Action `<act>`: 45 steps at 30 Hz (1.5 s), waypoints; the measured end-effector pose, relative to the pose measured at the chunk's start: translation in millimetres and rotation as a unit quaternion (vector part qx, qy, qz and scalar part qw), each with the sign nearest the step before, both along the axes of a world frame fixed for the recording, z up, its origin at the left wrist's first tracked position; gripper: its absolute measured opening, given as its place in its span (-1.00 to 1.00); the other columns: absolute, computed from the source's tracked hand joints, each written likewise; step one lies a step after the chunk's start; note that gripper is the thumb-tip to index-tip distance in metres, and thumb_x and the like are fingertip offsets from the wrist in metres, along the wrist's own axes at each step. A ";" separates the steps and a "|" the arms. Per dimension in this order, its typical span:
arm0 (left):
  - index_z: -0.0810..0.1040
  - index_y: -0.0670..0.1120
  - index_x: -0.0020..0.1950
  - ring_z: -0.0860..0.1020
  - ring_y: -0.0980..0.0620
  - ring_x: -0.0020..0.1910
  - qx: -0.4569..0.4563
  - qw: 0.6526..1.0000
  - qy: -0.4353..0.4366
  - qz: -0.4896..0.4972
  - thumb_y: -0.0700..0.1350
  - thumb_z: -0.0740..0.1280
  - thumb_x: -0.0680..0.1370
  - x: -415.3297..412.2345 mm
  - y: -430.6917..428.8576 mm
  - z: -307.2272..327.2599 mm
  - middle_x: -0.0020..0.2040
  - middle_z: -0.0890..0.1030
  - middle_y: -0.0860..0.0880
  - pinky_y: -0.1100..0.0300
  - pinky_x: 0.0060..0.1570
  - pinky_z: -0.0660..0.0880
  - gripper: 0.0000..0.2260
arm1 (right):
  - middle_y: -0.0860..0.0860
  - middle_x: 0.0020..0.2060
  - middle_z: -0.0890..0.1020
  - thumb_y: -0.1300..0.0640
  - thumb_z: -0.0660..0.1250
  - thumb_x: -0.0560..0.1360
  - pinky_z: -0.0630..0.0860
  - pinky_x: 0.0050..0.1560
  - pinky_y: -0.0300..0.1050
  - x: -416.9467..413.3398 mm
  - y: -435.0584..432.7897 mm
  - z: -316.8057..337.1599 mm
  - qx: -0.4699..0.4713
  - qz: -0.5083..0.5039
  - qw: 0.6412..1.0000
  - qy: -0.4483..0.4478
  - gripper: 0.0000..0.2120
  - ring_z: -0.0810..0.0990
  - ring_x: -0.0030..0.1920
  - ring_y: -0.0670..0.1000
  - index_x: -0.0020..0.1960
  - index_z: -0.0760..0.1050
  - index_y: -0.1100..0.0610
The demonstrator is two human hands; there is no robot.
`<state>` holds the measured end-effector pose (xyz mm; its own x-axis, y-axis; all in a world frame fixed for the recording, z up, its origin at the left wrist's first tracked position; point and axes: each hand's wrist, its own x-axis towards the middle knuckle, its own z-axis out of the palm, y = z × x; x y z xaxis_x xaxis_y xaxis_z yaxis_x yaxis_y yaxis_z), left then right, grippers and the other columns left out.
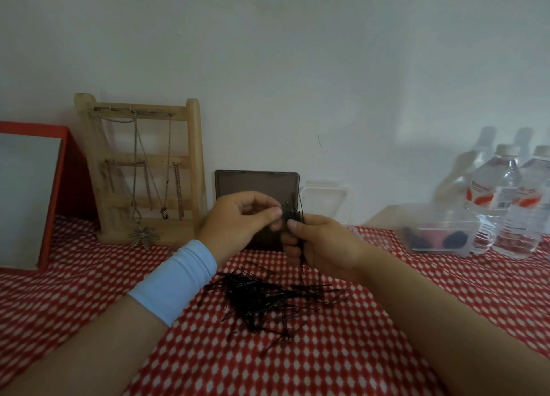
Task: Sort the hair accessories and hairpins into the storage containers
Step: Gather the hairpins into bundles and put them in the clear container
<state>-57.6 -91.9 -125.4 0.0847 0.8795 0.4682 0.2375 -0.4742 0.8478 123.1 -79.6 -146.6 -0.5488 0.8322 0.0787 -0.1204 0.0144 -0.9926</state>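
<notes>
A loose pile of black hairpins [262, 299] lies on the red-and-white cloth in front of me. Above the pile, my right hand [321, 245] is closed around an upright bundle of black hairpins [293, 215]. My left hand [241, 221], with a light blue wristband, pinches the top of that bundle with thumb and fingertips. Behind my hands stands a dark brown case [256, 184] with its lid raised; its lower part is hidden by my hands. At the right sits a clear storage box [440, 233] with dark and pink hair accessories inside.
A wooden jewellery rack [143, 169] hung with necklaces stands at the back left, beside a red-framed mirror [29, 193]. A white container lid [326, 197] leans against the wall behind my right hand. Water bottles [506, 199] cluster at the far right.
</notes>
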 end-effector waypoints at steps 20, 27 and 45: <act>0.35 0.16 0.43 0.49 0.31 0.24 0.111 0.978 0.150 -0.090 -0.12 0.20 0.65 5.8 -6.4 -2.5 0.28 0.55 0.18 0.35 0.21 0.44 -0.63 | 0.05 -0.26 0.41 0.20 0.12 0.68 0.39 -0.24 -0.17 2.3 -9.9 6.4 -0.024 0.080 0.996 -0.029 -0.87 0.39 -0.30 -0.02 0.03 0.43 0.18; 0.41 0.09 0.45 0.41 0.37 0.31 0.185 0.947 0.262 -0.032 -0.01 0.24 0.63 5.0 -2.7 -11.7 0.37 0.47 0.21 0.33 0.35 0.34 -0.63 | 0.03 -0.28 0.37 0.21 0.08 0.70 0.33 -0.26 -0.17 2.6 -12.0 9.1 -0.034 0.063 0.996 -0.050 -0.77 0.34 -0.32 -0.04 -0.03 0.48 0.13; 0.12 0.30 0.50 0.31 0.41 0.37 0.064 0.972 0.194 -0.115 0.08 0.08 0.67 17.8 -9.4 -11.2 0.40 0.41 0.26 0.41 0.41 0.19 -0.60 | 0.00 -0.31 0.39 0.20 0.10 0.68 0.33 -0.27 -0.18 7.1 -7.4 8.1 -0.052 0.090 0.993 -0.048 -0.85 0.34 -0.34 -0.05 -0.04 0.38 0.13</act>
<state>-39.9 -101.3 -136.7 0.4647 0.7534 0.4653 0.4032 -0.6479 0.6463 130.2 -87.0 -138.5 -0.6905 0.7206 -0.0627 -0.0165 -0.1023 -0.9946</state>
